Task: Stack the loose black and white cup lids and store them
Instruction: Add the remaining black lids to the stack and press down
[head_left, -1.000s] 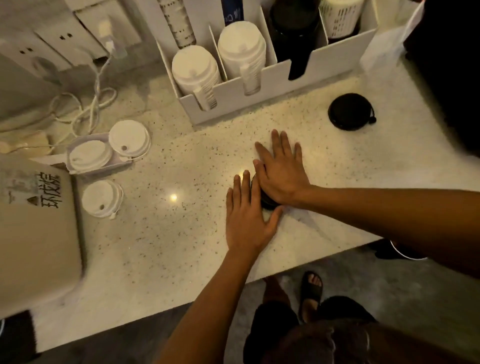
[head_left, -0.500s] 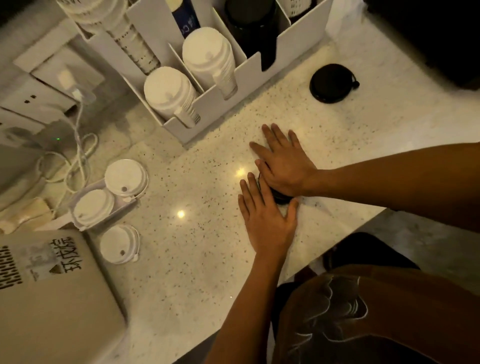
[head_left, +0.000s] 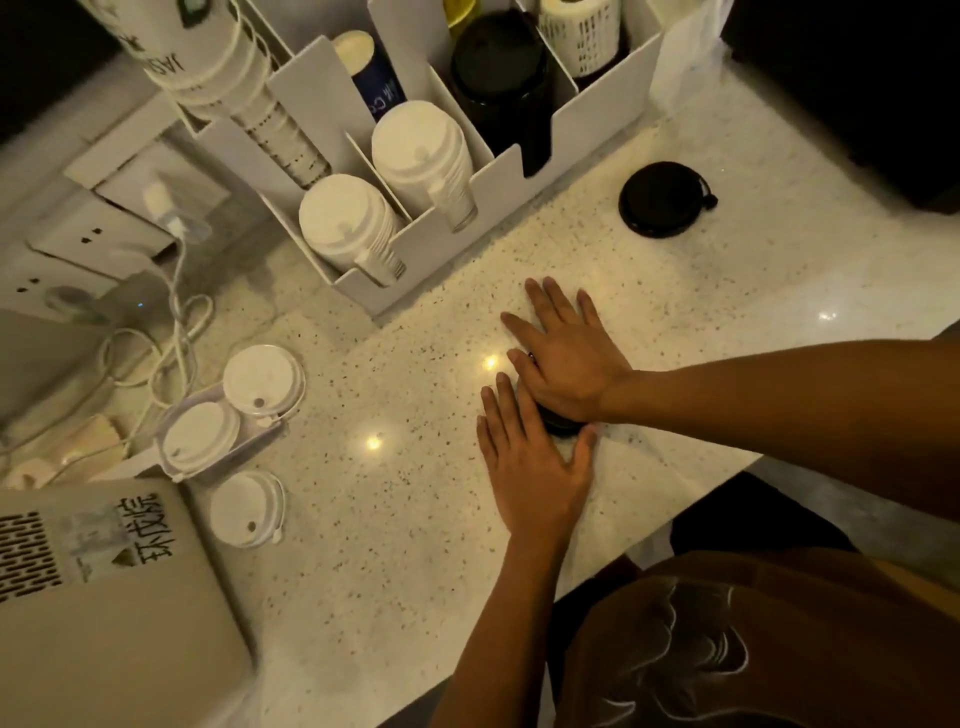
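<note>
A short stack of black lids (head_left: 558, 423) stands on the speckled counter near its front edge, mostly hidden by my hands. My right hand (head_left: 566, 353) lies flat on top of it. My left hand (head_left: 530, 457) rests against its left side, thumb hooked round the near rim. One loose black lid (head_left: 662, 200) lies to the far right. Three loose white lids lie at the left: one (head_left: 262, 379) overlapping a small clear tray, one (head_left: 200, 439) in that tray, one (head_left: 244, 509) on the counter.
A white divided organizer (head_left: 597, 119) at the back holds two white lid stacks (head_left: 348, 223) (head_left: 421, 150), a black lid stack (head_left: 498, 62) and cup sleeves. A beige box (head_left: 104, 597) fills the near left. A charger cable (head_left: 176, 322) trails from wall sockets.
My hands have stayed on the black stack. The camera has moved closer and shifted, so the organizer and white lids sit lower and larger in view.
</note>
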